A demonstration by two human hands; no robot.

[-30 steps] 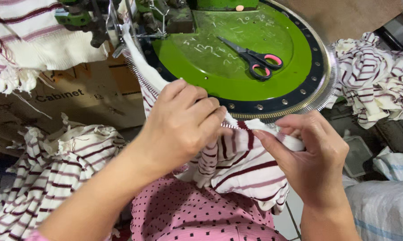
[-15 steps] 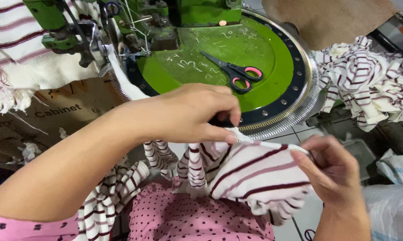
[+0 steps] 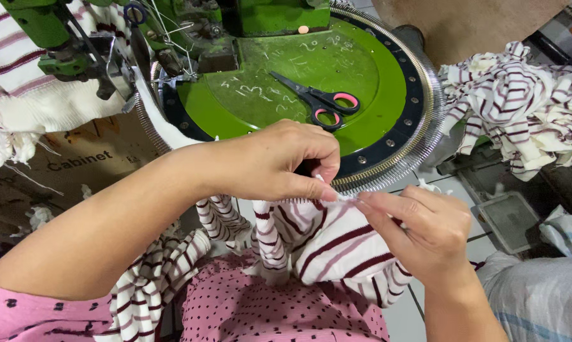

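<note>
My left hand [image 3: 279,161] and my right hand [image 3: 422,231] both pinch the top edge of a white knitted fabric with dark red stripes [image 3: 327,244]. They hold that edge against the ring of fine metal points [image 3: 400,171] at the front rim of a round green machine dial [image 3: 336,76]. The fingertips of the two hands nearly meet at the rim. The fabric hangs down from the hands onto my lap, over pink dotted cloth [image 3: 279,310].
Black scissors with pink handles [image 3: 320,101] lie on the green dial. A heap of striped knit pieces [image 3: 520,107] sits at the right. More striped fabric [image 3: 26,82] hangs at the left above a cardboard box [image 3: 77,164]. A grey tray [image 3: 507,221] lies on the floor.
The view has dropped and shifted left, so the dial now sits higher and to the right. My right hand has come up to the rim, close to my left hand's fingertips.
</note>
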